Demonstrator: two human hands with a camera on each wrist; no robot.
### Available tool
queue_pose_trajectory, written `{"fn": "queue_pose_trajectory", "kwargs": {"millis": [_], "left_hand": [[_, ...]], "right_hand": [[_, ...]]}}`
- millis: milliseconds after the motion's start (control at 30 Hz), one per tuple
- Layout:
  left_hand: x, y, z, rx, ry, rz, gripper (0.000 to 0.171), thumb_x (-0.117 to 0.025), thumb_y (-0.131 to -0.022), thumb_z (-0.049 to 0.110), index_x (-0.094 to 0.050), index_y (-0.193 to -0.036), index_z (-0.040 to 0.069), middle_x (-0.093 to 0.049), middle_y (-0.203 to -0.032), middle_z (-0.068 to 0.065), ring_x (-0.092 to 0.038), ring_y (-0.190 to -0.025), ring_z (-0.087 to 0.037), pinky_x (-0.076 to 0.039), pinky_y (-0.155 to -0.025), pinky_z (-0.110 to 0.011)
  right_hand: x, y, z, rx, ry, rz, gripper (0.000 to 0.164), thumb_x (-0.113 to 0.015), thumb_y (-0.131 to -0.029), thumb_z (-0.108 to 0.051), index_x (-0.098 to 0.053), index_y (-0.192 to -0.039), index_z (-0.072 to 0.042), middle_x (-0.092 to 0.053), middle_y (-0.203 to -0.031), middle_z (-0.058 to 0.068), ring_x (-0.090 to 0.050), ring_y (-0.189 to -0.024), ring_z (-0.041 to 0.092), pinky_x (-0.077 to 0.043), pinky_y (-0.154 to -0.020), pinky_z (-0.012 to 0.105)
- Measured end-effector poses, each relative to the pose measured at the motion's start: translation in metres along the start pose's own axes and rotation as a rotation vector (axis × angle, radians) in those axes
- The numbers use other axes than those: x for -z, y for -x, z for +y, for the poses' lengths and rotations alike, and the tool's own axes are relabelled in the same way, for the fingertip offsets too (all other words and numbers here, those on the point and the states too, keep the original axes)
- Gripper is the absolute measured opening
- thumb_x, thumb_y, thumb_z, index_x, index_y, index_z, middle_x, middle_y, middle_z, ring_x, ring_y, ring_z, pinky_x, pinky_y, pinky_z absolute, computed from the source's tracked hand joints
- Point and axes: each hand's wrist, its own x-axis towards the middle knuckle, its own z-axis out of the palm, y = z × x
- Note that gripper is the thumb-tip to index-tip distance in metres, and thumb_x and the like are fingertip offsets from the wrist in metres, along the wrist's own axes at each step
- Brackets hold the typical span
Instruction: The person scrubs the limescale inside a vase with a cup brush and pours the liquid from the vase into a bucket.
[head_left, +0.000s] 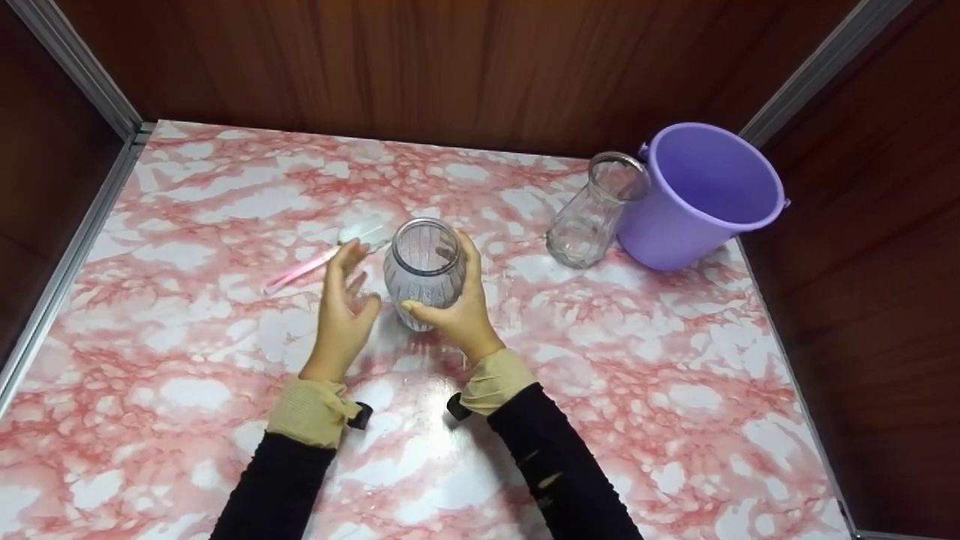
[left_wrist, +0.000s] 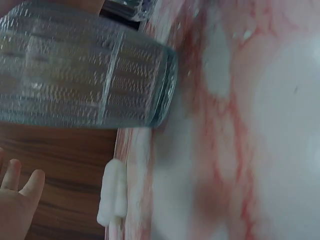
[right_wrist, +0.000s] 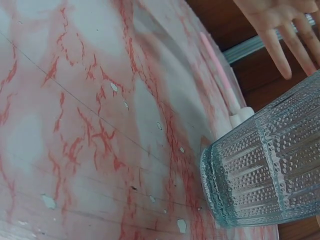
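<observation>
From the head view, I see the right hand (head_left: 457, 311) wrapped round a ribbed glass jar (head_left: 424, 289), thumb on the near side and fingers on the far side. The jar is near the middle of the marbled table (head_left: 187, 465), mouth upward. The left hand (head_left: 346, 300) is free, fingers apart, just beside the jar. A pink-handled brush (head_left: 304, 271) lies beyond that hand, and to the right a clear glass vase (head_left: 581, 232) stands next to a purple bucket (head_left: 660, 232).

In the left wrist view, the jar's textured side fills the upper left; the left hand's loose fingers are below it, clear of the glass, near the brush's white head.

In the right wrist view, the left hand spreads beside the jar; the right hand's grip is mostly out of frame.
</observation>
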Motion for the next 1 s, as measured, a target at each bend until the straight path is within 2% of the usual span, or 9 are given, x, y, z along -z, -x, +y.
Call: {"fn": "queue_pose_trajectory", "kwargs": {"millis": [100, 267, 400, 467, 533, 633, 733, 800, 1000], "left_hand": [[-0.006, 0.005, -0.008, 0.042, 0.023, -0.062, 0.076, -0.049, -0.08, -0.02, -0.022, -0.148, -0.001, -0.033, -0.149, -0.018, -0.031, -0.138, -0.029, -0.027, -0.113, -0.045], [-0.014, 0.011, -0.029, 0.069, 0.045, -0.17, 0.091, -0.06, -0.079, -0.013, -0.011, -0.153, 0.008, -0.018, -0.156, -0.012, -0.022, -0.142, -0.027, -0.024, -0.114, -0.044], [-0.019, 0.014, -0.036, 0.087, 0.041, -0.201, 0.108, -0.07, -0.074, -0.01, -0.004, -0.155, 0.018, -0.011, -0.159, -0.007, -0.018, -0.143, -0.023, -0.025, -0.114, -0.043], [-0.022, 0.016, -0.039, 0.093, 0.011, -0.199, 0.115, -0.074, -0.071, -0.008, -0.001, -0.155, 0.022, -0.01, -0.159, -0.007, -0.019, -0.143, -0.024, -0.026, -0.113, -0.045], [-0.027, 0.015, -0.042, 0.069, -0.031, -0.179, 0.121, -0.08, -0.068, -0.004, 0.0, -0.154, 0.024, -0.009, -0.159, -0.008, -0.019, -0.143, -0.026, -0.026, -0.113, -0.047], [-0.034, 0.014, -0.047, 0.014, -0.11, -0.122, 0.125, -0.085, -0.065, 0.001, 0.001, -0.154, 0.02, -0.008, -0.159, -0.009, -0.021, -0.142, -0.029, -0.024, -0.113, -0.048], [-0.039, 0.015, -0.052, -0.035, -0.16, -0.055, 0.126, -0.086, -0.062, 0.001, -0.001, -0.153, 0.015, -0.008, -0.159, -0.011, -0.023, -0.141, -0.032, -0.024, -0.113, -0.049], [-0.042, 0.017, -0.055, -0.047, -0.176, -0.027, 0.127, -0.086, -0.061, -0.001, -0.001, -0.153, 0.014, -0.01, -0.159, -0.012, -0.024, -0.141, -0.032, -0.025, -0.113, -0.049], [-0.049, 0.014, -0.059, -0.071, -0.175, 0.0, 0.129, -0.085, -0.057, -0.006, -0.001, -0.153, 0.011, -0.013, -0.159, -0.012, -0.027, -0.14, -0.032, -0.027, -0.112, -0.047]], "right_hand": [[-0.001, 0.0, -0.01, -0.013, -0.008, -0.007, 0.112, -0.089, -0.062, -0.007, -0.02, -0.149, -0.018, -0.033, -0.149, 0.008, -0.043, -0.128, 0.026, -0.043, -0.102, 0.039], [-0.001, 0.0, -0.027, 0.035, -0.035, -0.022, 0.105, -0.086, -0.064, -0.004, -0.02, -0.146, -0.008, -0.034, -0.147, 0.015, -0.042, -0.129, 0.028, -0.04, -0.105, 0.041], [-0.001, 0.0, -0.026, 0.061, -0.042, -0.029, 0.105, -0.085, -0.065, -0.002, -0.02, -0.146, -0.007, -0.035, -0.146, 0.015, -0.043, -0.128, 0.026, -0.039, -0.105, 0.04], [-0.001, 0.001, -0.026, 0.076, -0.05, -0.029, 0.105, -0.085, -0.064, 0.0, -0.02, -0.146, -0.006, -0.035, -0.146, 0.015, -0.043, -0.128, 0.026, -0.039, -0.106, 0.041], [-0.001, 0.0, -0.025, 0.093, -0.053, -0.026, 0.105, -0.085, -0.064, 0.001, -0.02, -0.146, -0.006, -0.035, -0.146, 0.015, -0.043, -0.128, 0.026, -0.039, -0.106, 0.041], [-0.001, -0.001, -0.025, 0.115, -0.053, -0.03, 0.106, -0.085, -0.064, 0.001, -0.02, -0.146, -0.004, -0.035, -0.146, 0.017, -0.042, -0.129, 0.027, -0.037, -0.107, 0.042], [-0.003, 0.0, -0.025, 0.104, -0.036, -0.038, 0.106, -0.086, -0.064, -0.001, -0.019, -0.147, -0.004, -0.034, -0.147, 0.017, -0.041, -0.13, 0.026, -0.037, -0.108, 0.04], [-0.003, 0.001, -0.025, 0.088, -0.035, -0.039, 0.106, -0.086, -0.064, -0.001, -0.019, -0.147, -0.004, -0.034, -0.147, 0.017, -0.041, -0.13, 0.026, -0.036, -0.108, 0.04], [-0.001, 0.001, -0.027, 0.063, -0.056, -0.025, 0.106, -0.085, -0.064, -0.001, -0.019, -0.147, -0.005, -0.034, -0.147, 0.015, -0.041, -0.13, 0.026, -0.036, -0.108, 0.039]]}}
